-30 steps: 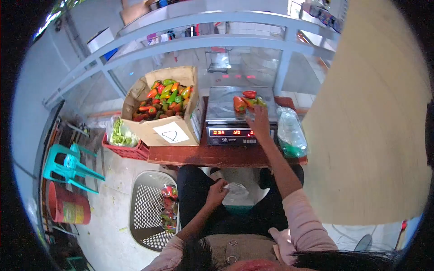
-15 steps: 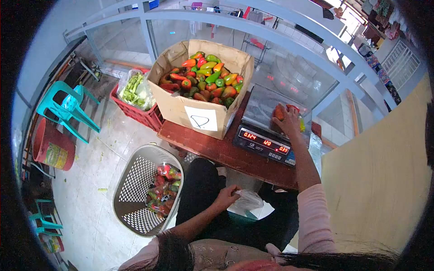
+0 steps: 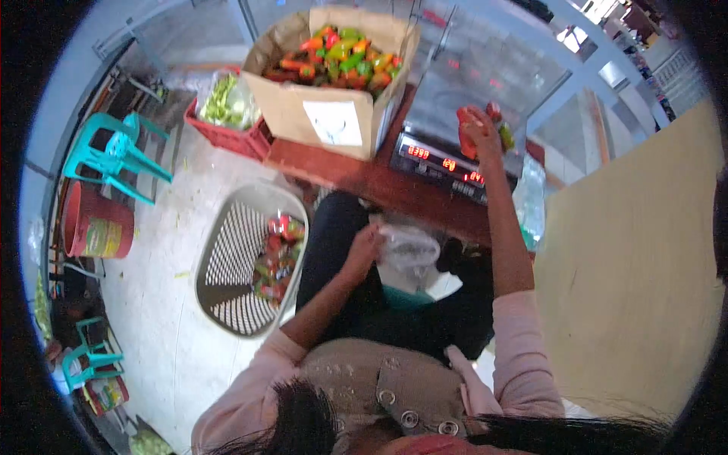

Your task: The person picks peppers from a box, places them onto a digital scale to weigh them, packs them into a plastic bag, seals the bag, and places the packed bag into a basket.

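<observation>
My right hand [image 3: 484,136] is closed on a red pepper [image 3: 465,130] at the front right of the digital scale [image 3: 436,102], whose red figures are lit. Beside that hand, on the scale's plate, lie another red pepper [image 3: 494,111] and a greenish one [image 3: 506,136]. Over my lap, my left hand [image 3: 365,247] pinches the edge of a clear plastic bag [image 3: 411,247]; the bag's mouth gapes and no contents show. Behind and left of the scale, a cardboard box [image 3: 292,112] holds many red, green and orange peppers [image 3: 345,59].
Low at my left stands a grey perforated basket [image 3: 224,250] containing bagged peppers [image 3: 280,254]. A red crate [image 3: 235,140] with bagged greens sits beside the reddish-brown bench [image 3: 318,167]. Teal chairs [image 3: 114,155] and a red bucket [image 3: 100,220] are farther left; a tan board [image 3: 629,265] rises at right.
The view has tilted down, shifting the bench and scale upward in the picture. The bag by my left hand has widened at its mouth. My right hand now grips a red pepper; the lit figures differ.
</observation>
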### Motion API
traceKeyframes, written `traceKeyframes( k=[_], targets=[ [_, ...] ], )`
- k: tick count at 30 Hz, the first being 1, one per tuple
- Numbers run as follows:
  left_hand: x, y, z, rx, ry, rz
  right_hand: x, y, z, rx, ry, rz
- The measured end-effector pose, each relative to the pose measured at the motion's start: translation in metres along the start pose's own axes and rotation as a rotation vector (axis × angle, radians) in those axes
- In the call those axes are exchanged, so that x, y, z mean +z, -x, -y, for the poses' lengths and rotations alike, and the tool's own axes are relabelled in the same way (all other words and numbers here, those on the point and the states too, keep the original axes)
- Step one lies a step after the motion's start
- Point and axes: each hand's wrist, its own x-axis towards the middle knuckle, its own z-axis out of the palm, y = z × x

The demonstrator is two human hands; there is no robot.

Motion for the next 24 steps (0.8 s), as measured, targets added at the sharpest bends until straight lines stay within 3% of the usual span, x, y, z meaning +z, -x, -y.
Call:
traceKeyframes(
  k=[2, 4, 5, 8, 11, 14, 17, 21, 24],
  targets=[
    [-0.003, 0.002, -0.005, -0.079, 0.124, -0.007, 0.026, 0.064, 0.079, -0.002, -0.411, 0.054],
    [-0.003, 0.004, -0.003, -0.073, 0.156, -0.002, 0.045, 0.123, 0.112, 0.286, -0.654, 0.149],
    [-0.004, 0.004, -0.004, -0.063, 0.167, 0.005, 0.052, 0.149, 0.104, 0.218, -0.654, 0.210],
    [0.000, 0.007, -0.013, 0.036, 0.095, -0.069, 0.071, 0.200, 0.076, 0.135, -0.393, 0.312],
    [-0.020, 0.010, -0.025, 0.039, -0.226, -0.158, 0.097, 0.226, 0.063, 0.239, -0.265, 0.472],
    [-0.036, 0.018, -0.036, 0.173, -0.454, -0.204, 0.117, 0.226, 0.057, 0.263, 0.092, 0.706],
    [-0.031, 0.029, -0.038, 0.378, -0.701, -0.271, 0.133, 0.229, 0.036, 0.421, -0.135, 0.530],
    [0.002, 0.048, -0.043, 0.559, -0.693, -0.275, 0.130, 0.234, -0.002, 0.640, -0.717, 0.290],
    [0.028, 0.062, -0.038, 0.530, -0.699, -0.200, 0.123, 0.237, 0.019, 0.758, -1.023, 0.030]
  ],
)
